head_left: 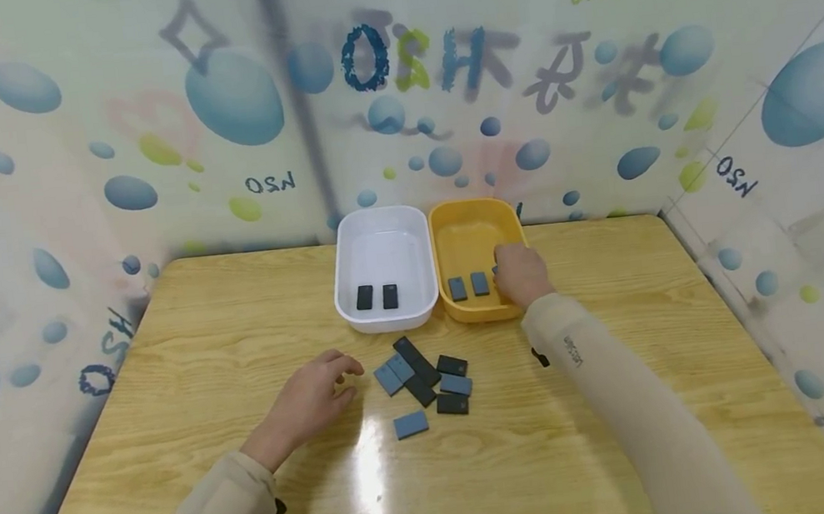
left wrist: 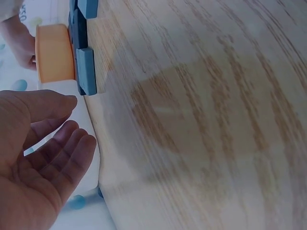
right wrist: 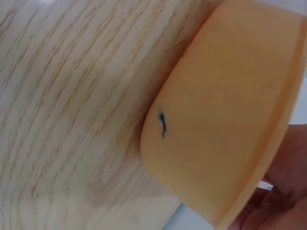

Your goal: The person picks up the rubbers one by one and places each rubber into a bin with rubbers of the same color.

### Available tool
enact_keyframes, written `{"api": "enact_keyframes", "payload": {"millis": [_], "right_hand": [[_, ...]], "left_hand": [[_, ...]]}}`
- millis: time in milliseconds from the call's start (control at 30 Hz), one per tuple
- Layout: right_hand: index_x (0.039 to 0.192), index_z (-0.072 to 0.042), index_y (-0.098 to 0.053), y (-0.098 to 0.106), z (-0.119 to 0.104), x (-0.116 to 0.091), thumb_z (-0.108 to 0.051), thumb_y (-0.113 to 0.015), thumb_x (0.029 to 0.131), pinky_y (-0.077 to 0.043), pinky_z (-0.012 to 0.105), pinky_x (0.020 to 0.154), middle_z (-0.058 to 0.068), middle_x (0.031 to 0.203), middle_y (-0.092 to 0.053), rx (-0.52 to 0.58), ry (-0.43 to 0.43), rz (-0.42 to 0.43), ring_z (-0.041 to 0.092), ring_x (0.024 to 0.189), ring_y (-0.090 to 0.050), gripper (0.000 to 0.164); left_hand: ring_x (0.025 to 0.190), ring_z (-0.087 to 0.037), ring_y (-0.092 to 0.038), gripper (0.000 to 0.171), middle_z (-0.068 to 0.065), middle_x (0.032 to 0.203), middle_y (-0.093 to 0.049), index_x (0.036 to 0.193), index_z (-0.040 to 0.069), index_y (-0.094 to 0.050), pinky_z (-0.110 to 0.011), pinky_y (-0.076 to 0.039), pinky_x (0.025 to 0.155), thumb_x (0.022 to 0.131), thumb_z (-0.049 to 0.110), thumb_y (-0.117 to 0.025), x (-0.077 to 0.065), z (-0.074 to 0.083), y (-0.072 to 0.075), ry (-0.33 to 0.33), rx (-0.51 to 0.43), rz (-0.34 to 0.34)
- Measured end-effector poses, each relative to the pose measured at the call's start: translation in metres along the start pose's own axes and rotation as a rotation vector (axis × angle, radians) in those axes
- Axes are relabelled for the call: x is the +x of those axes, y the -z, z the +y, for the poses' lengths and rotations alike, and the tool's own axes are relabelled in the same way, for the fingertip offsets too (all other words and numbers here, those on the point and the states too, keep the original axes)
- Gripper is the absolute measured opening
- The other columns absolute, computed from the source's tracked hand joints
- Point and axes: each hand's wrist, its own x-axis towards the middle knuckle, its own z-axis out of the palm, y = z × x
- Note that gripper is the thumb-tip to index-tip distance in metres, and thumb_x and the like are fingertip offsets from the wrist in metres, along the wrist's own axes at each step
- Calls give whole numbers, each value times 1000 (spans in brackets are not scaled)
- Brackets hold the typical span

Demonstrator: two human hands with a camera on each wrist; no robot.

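My right hand reaches over the near right side of the yellow bin, its fingers bent around a blue rectangular block, of which only a sliver shows. Left of it on the bin floor lie two more blue blocks. In the right wrist view the bin's wall hides most of the fingers. My left hand hovers just left of the pile with loosely bent, empty fingers. The pile mixes blue blocks and black blocks, some overlapping. Two black blocks lie in the white bin.
Both bins stand side by side at the back of the wooden table. Behind them rises a wall covering printed with blue drops and letters. Light glares off the tabletop in front of the pile.
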Motion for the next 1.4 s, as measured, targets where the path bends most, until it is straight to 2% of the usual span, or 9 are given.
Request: {"api": "enact_keyframes", "payload": {"millis": [133,367,600,1133,1300,1400], "right_hand": [[99,-2,-62,-4,-2,1,-13,-60,93,-56,43,76,13,94,-66,6,-21,13,28,84,-65,13],[101,-1,-62,-9,-4,4,-11,-53,96,-57,40,74,14,92,-66,-3,-78,5,26,84,-65,14],[100,-1,-63,-8,-7,7,-9,-55,94,-57,37,71,13,89,-66,-15,-132,-42,23,79,-63,12],[92,-1,-64,-12,-6,6,-9,-53,95,-56,36,65,12,85,-66,-18,-102,-38,22,74,-63,14],[81,-4,-62,-9,-5,5,-12,-51,95,-54,36,62,10,78,-64,-32,-76,8,22,69,-61,19],[80,-4,-61,-5,-4,4,-12,-48,97,-54,37,62,11,78,-64,-12,-43,47,24,69,-62,22]], "left_hand": [[88,-17,-65,23,-2,107,-66,105,13,-70,-33,-57,75,82,8,-73,0,0,-1,-1,1,0],[88,-16,-65,23,-1,106,-66,105,13,-70,-32,-57,75,82,9,-73,-2,0,-2,2,-3,0],[88,-16,-65,23,-1,104,-66,105,13,-70,-33,-57,75,82,8,-73,-1,0,-1,-10,-1,12],[89,-17,-66,22,-2,106,-65,105,12,-70,-34,-57,77,83,8,-72,-2,-3,-3,-18,2,4],[90,-18,-66,22,-2,107,-66,104,12,-70,-35,-57,77,83,8,-72,-2,-3,-3,-6,-4,4],[90,-18,-66,22,-2,108,-66,105,13,-70,-35,-57,77,83,8,-71,-1,-4,-3,3,-8,1]]}}
